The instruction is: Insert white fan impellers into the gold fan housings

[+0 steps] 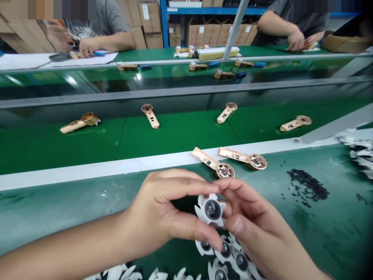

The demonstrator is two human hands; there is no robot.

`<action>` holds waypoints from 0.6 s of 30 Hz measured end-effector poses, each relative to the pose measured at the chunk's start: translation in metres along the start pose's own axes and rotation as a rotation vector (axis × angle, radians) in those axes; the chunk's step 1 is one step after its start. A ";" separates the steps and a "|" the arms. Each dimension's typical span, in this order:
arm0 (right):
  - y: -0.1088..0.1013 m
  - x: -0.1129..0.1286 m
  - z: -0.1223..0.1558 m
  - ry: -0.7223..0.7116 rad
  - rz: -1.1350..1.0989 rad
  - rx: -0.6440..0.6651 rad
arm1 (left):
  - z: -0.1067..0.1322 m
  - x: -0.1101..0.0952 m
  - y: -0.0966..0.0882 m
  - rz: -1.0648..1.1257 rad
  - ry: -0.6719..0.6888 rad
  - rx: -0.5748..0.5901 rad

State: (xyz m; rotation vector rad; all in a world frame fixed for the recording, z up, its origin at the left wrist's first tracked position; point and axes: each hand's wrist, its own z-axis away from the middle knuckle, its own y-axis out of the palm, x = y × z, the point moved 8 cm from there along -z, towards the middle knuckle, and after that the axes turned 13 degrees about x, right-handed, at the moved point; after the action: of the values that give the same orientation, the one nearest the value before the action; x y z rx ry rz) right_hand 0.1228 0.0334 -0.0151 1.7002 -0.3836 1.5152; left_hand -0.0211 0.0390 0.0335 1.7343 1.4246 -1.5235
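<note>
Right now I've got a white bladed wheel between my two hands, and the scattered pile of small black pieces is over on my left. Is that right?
Not quite: the pile of small black pieces lies on your right, as the head view shows. The white bladed wheel is indeed between your left hand and right hand.

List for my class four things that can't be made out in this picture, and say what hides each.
Back of the white fan wheel between the left hand and right hand: head view, hidden by its own front.
Loose fan wheels at the bottom: head view, cut off by the bottom edge.
White pile: head view, cut off by the right edge.
Black pieces: head view, too small to tell their exact shape.
</note>
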 end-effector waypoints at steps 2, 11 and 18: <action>0.005 -0.012 -0.006 0.061 -0.252 0.064 | -0.003 -0.004 0.004 -0.087 0.091 -0.011; -0.026 -0.004 -0.005 0.025 -0.286 -0.048 | -0.047 0.095 -0.168 -0.898 -0.794 -0.383; -0.049 0.008 -0.001 -0.018 -0.083 -0.247 | -0.032 0.145 -0.220 -0.701 -0.971 -0.267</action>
State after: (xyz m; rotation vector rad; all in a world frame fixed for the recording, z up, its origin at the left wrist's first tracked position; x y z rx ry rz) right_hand 0.1578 0.0673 -0.0259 1.5181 -0.4832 1.3345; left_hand -0.2169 0.2087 -0.0225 0.1731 1.5793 -1.9563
